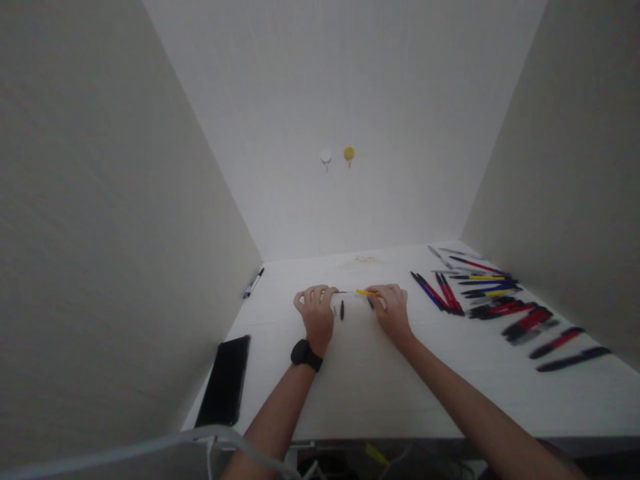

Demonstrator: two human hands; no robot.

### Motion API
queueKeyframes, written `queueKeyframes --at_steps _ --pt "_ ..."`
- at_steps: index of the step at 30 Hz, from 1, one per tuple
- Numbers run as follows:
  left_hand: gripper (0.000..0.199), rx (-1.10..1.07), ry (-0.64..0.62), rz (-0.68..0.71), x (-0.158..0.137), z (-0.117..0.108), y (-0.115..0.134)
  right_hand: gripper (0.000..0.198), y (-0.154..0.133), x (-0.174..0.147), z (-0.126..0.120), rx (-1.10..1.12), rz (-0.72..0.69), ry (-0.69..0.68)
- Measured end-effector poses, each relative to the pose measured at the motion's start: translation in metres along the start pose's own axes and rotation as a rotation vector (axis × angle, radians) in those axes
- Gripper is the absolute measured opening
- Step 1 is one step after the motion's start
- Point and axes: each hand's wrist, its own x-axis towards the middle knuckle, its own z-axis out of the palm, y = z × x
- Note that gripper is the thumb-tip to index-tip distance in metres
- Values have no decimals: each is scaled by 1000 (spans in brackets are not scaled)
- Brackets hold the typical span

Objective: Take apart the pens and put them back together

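Observation:
Over the middle of the white desk, my left hand [317,305] pinches a thin dark pen refill [341,292] that points right. My right hand [391,308] is closed around a yellow pen barrel [365,292], whose end sticks out to the left. The refill's tip and the barrel are roughly in line, with a small gap between them. Just below that gap lies a small black pen part [342,310], perhaps a cap. Something dark [371,303] shows by my right fingertips, too small to name.
Several red, blue, yellow and black pens [453,293] lie spread along the desk's right side. A black phone [223,380] rests at the left edge, and one pen [254,283] lies by the left wall. Two hooks [349,153] are on the back wall. A white cable [150,443] crosses the lower left.

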Motion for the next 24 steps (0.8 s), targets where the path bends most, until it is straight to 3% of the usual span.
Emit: queueKeyframes --at_steps 9,24 --pt "31 18 -112 -18 2 -4 2 15 2 -1 3 31 -49 -73" --pt "23 -96 -150 157 -2 3 0 14 -4 -1 2 68 -90 -166"
